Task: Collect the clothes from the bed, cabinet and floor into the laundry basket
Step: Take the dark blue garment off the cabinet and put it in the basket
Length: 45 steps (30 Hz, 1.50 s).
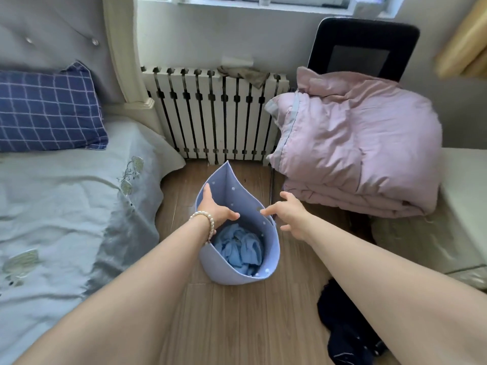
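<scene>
A soft lavender laundry basket [268, 262] stands on the wooden floor between the bed and a cabinet. Light blue clothes [241, 250] lie crumpled inside it. My left hand [214, 209], with a pearl bracelet on the wrist, grips the basket's left rim, thumb inside. My right hand [288, 213] rests at the right rim with fingers spread, the forefinger touching the edge. A dark navy garment [347, 330] lies on the floor at the lower right. A grey-brown cloth [245, 73] is draped over the radiator.
The bed [60, 206] with a pale blue cover and a navy checked pillow [47, 109] fills the left. A white radiator [216, 114] stands behind the basket. A folded pink quilt [361, 146] sits on the right, against a black chair [363, 46].
</scene>
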Available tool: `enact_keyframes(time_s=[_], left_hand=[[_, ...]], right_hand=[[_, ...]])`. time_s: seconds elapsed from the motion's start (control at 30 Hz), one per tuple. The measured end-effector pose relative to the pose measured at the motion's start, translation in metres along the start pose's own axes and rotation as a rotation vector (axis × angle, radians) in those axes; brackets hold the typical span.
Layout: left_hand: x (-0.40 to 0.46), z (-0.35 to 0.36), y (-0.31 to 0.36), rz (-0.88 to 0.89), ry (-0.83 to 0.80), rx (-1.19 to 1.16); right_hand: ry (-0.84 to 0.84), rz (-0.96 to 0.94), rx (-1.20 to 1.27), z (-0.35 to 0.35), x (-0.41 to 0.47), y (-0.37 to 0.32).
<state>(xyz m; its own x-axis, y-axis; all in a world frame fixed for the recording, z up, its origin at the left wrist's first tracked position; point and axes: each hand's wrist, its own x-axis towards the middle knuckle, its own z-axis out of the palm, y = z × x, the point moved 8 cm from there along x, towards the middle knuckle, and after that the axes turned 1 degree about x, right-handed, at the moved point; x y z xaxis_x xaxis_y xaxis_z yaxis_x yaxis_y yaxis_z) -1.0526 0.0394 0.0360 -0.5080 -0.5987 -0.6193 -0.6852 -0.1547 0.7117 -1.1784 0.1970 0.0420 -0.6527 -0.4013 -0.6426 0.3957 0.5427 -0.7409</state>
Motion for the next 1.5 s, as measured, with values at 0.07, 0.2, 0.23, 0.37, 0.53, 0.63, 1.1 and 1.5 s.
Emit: enact_keyframes(time_s=[0.07, 0.2, 0.23, 0.37, 0.53, 0.63, 1.1, 1.5], left_hand=[[-0.005, 0.003, 0.01, 0.023, 0.0, 0.055], [-0.024, 0.02, 0.028, 0.092, -0.037, 0.171], [-0.03, 0.025, 0.032, 0.105, -0.05, 0.202], [-0.056, 0.043, 0.043, 0.164, -0.099, 0.315], [-0.089, 0.06, 0.052, 0.223, -0.152, 0.386], [-0.108, 0.071, 0.062, 0.286, -0.182, 0.429], [-0.247, 0.224, 0.081, 0.493, -0.425, 0.532], [-0.426, 0.389, 0.03, 0.635, -0.633, 0.638]], right_hand=[[0.017, -0.01, 0.002, -0.008, -0.01, -0.001], [0.052, -0.013, 0.039, -0.029, -0.038, 0.005], [0.06, -0.017, 0.038, -0.034, -0.045, 0.007], [0.101, -0.038, 0.057, -0.057, -0.083, 0.015], [0.16, -0.081, 0.113, -0.082, -0.127, 0.018], [0.219, -0.111, 0.139, -0.1, -0.157, 0.017], [0.462, -0.092, 0.193, -0.223, -0.299, 0.099], [0.669, -0.093, 0.148, -0.339, -0.445, 0.23]])
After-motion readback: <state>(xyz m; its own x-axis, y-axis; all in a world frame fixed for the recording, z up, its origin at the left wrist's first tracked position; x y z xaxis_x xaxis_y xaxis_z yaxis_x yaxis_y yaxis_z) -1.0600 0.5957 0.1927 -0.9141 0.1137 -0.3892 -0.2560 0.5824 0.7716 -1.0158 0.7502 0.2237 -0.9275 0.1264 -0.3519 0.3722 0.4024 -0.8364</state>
